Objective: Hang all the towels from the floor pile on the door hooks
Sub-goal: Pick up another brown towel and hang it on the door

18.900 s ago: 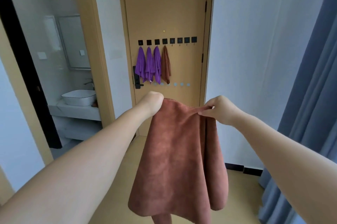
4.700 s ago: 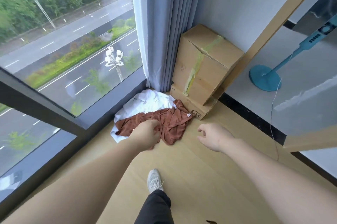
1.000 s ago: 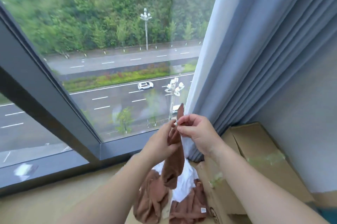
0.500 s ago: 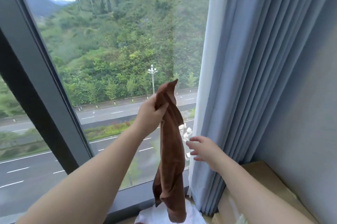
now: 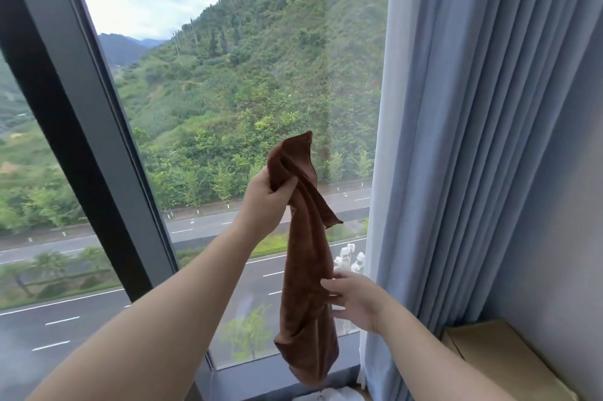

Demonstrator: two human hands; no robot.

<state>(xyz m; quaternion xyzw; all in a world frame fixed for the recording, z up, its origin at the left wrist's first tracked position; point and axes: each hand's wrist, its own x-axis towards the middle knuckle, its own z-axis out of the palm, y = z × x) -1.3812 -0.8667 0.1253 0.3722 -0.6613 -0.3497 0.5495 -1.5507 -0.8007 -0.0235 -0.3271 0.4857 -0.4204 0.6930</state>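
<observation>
Holding the brown towel [image 5: 306, 270] up at arm's length, you are gripping its bunched top in your left hand [image 5: 266, 201], fingers and thumb curling round the fabric, one corner sticking up above the fist. Your right hand [image 5: 355, 301] is sitting lower, fingers loosely spread and touching the towel's right edge about halfway down, not closing on it. The towel is hanging in the air as a long twisted strip, with a loose flap sticking out to the right below the left hand. Its bottom end is dangling in front of the window ledge [image 5: 261, 381], just above a bit of white cloth [image 5: 329, 395] showing at the frame's lower edge.

A cardboard box [image 5: 502, 364] is sitting low at right, against the wall. The blue-grey curtain [image 5: 473, 139] is hanging in folds just beside your right hand, filling the right side. A dark window frame [image 5: 75, 107] is slanting across the left. Through the glass, the towel is partly covering a white street lamp [image 5: 350, 257]; beyond it a road [image 5: 65, 319] is running across, and a green hillside [image 5: 261, 74] is rising behind.
</observation>
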